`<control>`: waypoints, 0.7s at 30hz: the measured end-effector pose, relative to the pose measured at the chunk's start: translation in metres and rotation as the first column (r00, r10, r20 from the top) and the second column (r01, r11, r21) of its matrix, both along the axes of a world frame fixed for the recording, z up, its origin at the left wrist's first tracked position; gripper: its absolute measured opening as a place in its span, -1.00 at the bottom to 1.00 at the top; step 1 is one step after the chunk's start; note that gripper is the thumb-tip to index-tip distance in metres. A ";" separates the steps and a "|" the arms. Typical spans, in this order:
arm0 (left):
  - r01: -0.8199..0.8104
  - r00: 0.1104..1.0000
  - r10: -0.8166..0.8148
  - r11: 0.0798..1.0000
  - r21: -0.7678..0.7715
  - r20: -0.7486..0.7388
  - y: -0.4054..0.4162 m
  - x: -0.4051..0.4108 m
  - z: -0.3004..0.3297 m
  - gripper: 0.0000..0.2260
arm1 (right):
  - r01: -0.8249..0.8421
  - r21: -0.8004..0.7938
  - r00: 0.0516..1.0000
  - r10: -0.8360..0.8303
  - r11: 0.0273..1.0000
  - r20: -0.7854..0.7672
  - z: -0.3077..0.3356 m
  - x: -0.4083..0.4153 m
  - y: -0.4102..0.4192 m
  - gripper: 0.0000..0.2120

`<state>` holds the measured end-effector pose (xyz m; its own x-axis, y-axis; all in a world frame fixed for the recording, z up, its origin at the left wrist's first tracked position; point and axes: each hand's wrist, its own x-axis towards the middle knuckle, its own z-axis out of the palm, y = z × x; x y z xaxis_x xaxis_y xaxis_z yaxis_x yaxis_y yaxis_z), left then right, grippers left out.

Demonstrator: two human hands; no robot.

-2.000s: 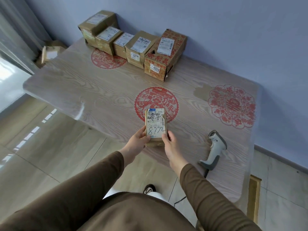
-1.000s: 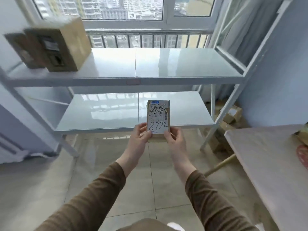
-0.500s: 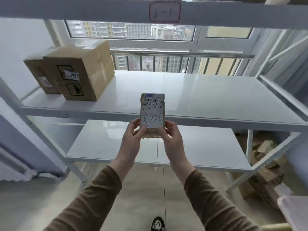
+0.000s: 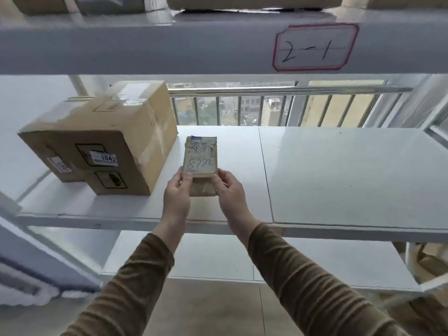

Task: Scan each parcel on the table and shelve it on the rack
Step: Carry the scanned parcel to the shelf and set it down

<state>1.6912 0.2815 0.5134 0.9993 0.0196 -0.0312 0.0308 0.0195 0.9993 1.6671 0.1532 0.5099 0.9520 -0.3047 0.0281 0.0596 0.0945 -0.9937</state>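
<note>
Just right of the large cardboard box [image 4: 101, 139] on the rack's middle shelf [image 4: 339, 170], small parcel [image 4: 200, 163] marked 8772, near end grasped by left hand [image 4: 178, 192] and right hand [image 4: 229, 190].

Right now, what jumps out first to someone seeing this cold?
Dead centre, the left hand and right hand hold a small parcel marked 8772 over the middle shelf. Just left of it sits a big cardboard box tagged 1042, with a smaller box partly hidden behind its left side. Up top right, the shelf edge carries a red-bordered label reading 2-1.
</note>
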 end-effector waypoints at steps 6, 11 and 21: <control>0.016 0.999 -0.018 0.999 -0.036 -0.043 0.016 0.074 0.003 -0.74 | 0.061 -0.070 0.995 -0.067 0.996 -0.077 -0.009 0.080 0.031 -0.71; 0.046 0.997 -0.048 0.998 -0.037 -0.060 0.024 0.125 -0.005 -0.79 | 0.135 -0.117 0.983 -0.148 0.984 -0.106 -0.011 0.123 0.045 -0.73; 0.049 0.993 -0.053 0.998 -0.037 -0.109 0.031 0.165 -0.030 -0.63 | 0.165 -0.170 0.966 -0.194 0.971 -0.173 -0.019 0.148 0.059 -0.73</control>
<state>1.8558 0.3122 0.4836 0.9894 -0.0342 -0.1409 0.1425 0.0495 0.9886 1.8147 0.2120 0.4914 0.8747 -0.4771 -0.0857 -0.1269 -0.0548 -0.9904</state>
